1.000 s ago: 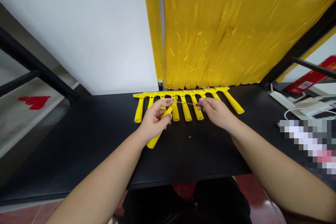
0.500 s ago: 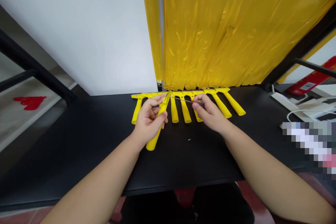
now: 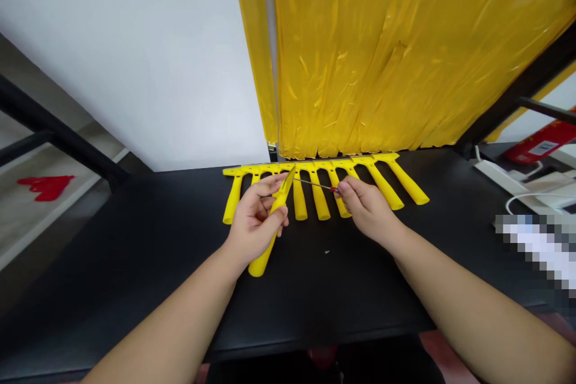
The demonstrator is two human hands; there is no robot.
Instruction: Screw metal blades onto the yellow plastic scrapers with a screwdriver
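My left hand is closed around a yellow squeegee handle, held tilted above the black table with its head edge-on to me. A slim screwdriver with a dark red handle is pinched in my right hand. Its shaft points left, and the tip meets or nearly meets the head of the held piece; exact contact cannot be made out. Behind both hands, several similar yellow squeegee handles lie side by side in a row, partly covered by my fingers. A small screw-like bit lies on the table in front.
Yellow plastic sheeting and a white panel rise behind the black table. Black frame bars flank both sides. At right are white power strips with cables and a red package. A red shape shows at left.
The screwdriver and my right hand have shifted slightly right and down. My left hand keeps its grip on the yellow handle. The whole view has moved a little.
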